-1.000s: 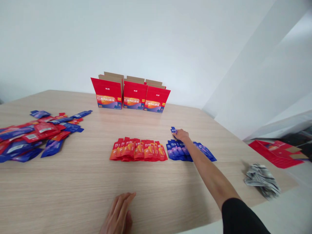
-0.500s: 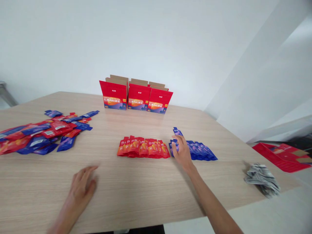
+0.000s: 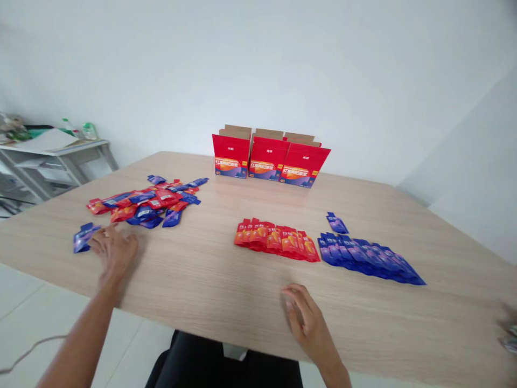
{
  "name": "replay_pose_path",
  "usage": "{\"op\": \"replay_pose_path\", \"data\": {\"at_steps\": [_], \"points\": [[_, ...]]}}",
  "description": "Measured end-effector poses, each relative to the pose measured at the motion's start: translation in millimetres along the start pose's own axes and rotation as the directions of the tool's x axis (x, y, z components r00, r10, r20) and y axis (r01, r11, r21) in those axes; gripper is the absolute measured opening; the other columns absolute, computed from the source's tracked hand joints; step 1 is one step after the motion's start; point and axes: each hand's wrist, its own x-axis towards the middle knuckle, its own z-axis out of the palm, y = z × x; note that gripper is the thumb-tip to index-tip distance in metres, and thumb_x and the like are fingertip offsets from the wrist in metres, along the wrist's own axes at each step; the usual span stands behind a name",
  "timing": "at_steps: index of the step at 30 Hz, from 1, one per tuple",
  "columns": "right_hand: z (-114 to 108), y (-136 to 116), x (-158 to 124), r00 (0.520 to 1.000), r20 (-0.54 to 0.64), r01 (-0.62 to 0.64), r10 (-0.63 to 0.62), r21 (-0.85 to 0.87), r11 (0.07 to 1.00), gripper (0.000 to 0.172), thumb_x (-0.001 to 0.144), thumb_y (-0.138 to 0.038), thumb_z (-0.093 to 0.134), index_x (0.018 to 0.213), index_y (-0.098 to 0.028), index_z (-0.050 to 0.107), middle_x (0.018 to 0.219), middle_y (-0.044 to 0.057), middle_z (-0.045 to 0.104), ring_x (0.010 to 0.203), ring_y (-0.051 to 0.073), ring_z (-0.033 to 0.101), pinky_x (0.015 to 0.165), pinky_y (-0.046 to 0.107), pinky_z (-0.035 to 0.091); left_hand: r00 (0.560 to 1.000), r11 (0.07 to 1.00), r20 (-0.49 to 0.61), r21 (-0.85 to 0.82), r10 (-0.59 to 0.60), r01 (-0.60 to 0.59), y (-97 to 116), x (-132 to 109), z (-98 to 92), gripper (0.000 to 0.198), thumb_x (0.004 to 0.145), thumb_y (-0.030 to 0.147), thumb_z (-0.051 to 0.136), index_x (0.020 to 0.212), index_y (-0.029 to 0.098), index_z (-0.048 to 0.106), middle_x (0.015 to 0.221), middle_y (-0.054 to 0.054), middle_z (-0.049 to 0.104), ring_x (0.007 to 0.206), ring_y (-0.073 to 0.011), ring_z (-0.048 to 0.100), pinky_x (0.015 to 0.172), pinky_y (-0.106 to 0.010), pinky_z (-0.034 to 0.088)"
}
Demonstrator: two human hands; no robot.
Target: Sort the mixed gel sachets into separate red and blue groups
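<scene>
My left hand (image 3: 114,249) lies flat on the wooden table (image 3: 226,280) with fingers spread, its fingertips touching a loose blue sachet (image 3: 82,237) near the left edge. Just beyond it is a mixed heap of red and blue sachets (image 3: 147,201). My right hand (image 3: 307,319) hovers open over the table's near side, holding nothing. In front of it a neat row of red sachets (image 3: 277,241) sits beside a row of blue sachets (image 3: 367,258). One single blue sachet (image 3: 336,222) lies apart behind the blue row.
Three open red cartons (image 3: 270,160) stand side by side at the table's far edge against the white wall. A grey shelf unit (image 3: 52,161) with clutter stands to the left. A crumpled striped thing (image 3: 509,334) shows at the right border.
My right hand left the blue row and pulled back toward me. My left hand reached out left to the loose blue sachet. The view swung left.
</scene>
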Motion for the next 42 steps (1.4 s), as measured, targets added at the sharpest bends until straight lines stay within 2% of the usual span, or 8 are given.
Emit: {"op": "replay_pose_path", "data": {"at_steps": [4, 8, 15, 24, 29, 33, 36, 42], "points": [[-1, 3, 2, 0.999, -0.029, -0.018, 0.018, 0.015, 1.0, 0.024, 0.106, -0.02, 0.05, 0.122, -0.025, 0.067, 0.116, 0.009, 0.07, 0.11, 0.022, 0.071, 0.092, 0.035, 0.063, 0.997, 0.998, 0.036, 0.018, -0.062, 0.061, 3, 16, -16.5, 0.064, 0.105, 0.037, 0.037, 0.151, -0.007, 0.038, 0.158, -0.037, 0.029, 0.15, -0.0532, 0.026, 0.117, -0.068, 0.028], [0, 4, 3, 0.999, -0.032, -0.027, 0.028, 0.023, 0.999, 0.023, 0.105, -0.021, 0.05, 0.118, -0.026, 0.069, 0.114, 0.009, 0.07, 0.108, 0.024, 0.072, 0.092, 0.037, 0.063, 0.982, 0.994, 0.16, 0.016, 0.106, -0.11, 28, 40, -15.5, 0.063, 0.109, 0.04, 0.031, 0.15, -0.007, 0.043, 0.159, -0.03, 0.038, 0.15, -0.0446, 0.035, 0.121, -0.058, 0.029], [1, 4, 2, 0.995, -0.052, -0.081, 0.084, 0.057, 0.995, 0.024, 0.105, -0.021, 0.049, 0.117, -0.028, 0.069, 0.113, 0.009, 0.07, 0.108, 0.025, 0.071, 0.092, 0.039, 0.063, 0.89, 0.925, 0.312, 0.077, 0.331, -0.371, 78, 67, 0.6, 0.064, 0.109, 0.044, 0.038, 0.14, -0.011, 0.048, 0.157, -0.032, 0.046, 0.152, -0.0491, 0.034, 0.118, -0.065, 0.034], [-5, -8, 10, 0.993, -0.05, -0.099, 0.102, 0.058, 0.993, 0.03, 0.107, -0.02, 0.047, 0.123, -0.027, 0.07, 0.113, 0.008, 0.068, 0.107, 0.021, 0.069, 0.092, 0.035, 0.06, 0.854, 0.865, 0.353, 0.19, 0.382, -0.465, 95, 67, 11.6, 0.05, 0.109, 0.024, 0.038, 0.137, -0.016, 0.047, 0.153, -0.038, 0.049, 0.15, -0.0492, 0.038, 0.112, -0.064, 0.04], [-6, -7, 11, 0.992, -0.025, -0.122, 0.124, 0.067, 0.99, 0.03, 0.108, -0.023, 0.046, 0.125, -0.028, 0.071, 0.114, 0.008, 0.068, 0.109, 0.023, 0.068, 0.093, 0.037, 0.059, 0.889, 0.877, 0.306, 0.238, 0.34, -0.417, 94, 50, 16.3, 0.057, 0.106, 0.022, 0.04, 0.145, -0.019, 0.04, 0.153, -0.046, 0.042, 0.148, -0.0553, 0.037, 0.107, -0.067, 0.042], [-3, -9, 12, 0.988, -0.031, -0.145, 0.151, 0.144, 0.979, 0.029, 0.109, -0.026, 0.045, 0.119, -0.028, 0.072, 0.112, 0.008, 0.067, 0.107, 0.023, 0.067, 0.093, 0.037, 0.058, 0.938, 0.918, 0.259, 0.263, 0.23, -0.298, 98, 12, 8.7, 0.058, 0.103, 0.029, 0.041, 0.143, -0.014, 0.048, 0.147, -0.046, 0.048, 0.141, -0.059, 0.044, 0.101, -0.069, 0.044], [9, -23, 15, 0.962, -0.066, -0.235, 0.265, 0.293, 0.927, 0.027, 0.109, -0.033, 0.046, 0.119, -0.026, 0.07, 0.11, 0.008, 0.067, 0.099, 0.021, 0.067, 0.087, 0.035, 0.059, 0.946, 0.957, 0.225, 0.117, 0.233, -0.264, 109, -47, 4.4, 0.061, 0.104, 0.041, 0.035, 0.142, -0.004, 0.052, 0.134, -0.038, 0.061, 0.132, -0.0519, 0.056, 0.1, -0.067, 0.047], [48, -64, 32, 0.88, 0.086, -0.435, 0.468, 0.545, 0.717, 0.066, 0.106, -0.048, 0.053, 0.166, -0.03, 0.032, 0.146, 0.012, 0.058, 0.097, 0.018, 0.068, 0.086, 0.033, 0.062, 0.786, 0.707, 0.24, -0.631, 0.569, -0.32, 132, -229, 33.3, 0.043, 0.105, 0.041, 0.041, 0.139, 0.018, 0.055, 0.127, -0.017, 0.07, 0.116, -0.0297, 0.071, 0.101, -0.049, 0.059]]}}
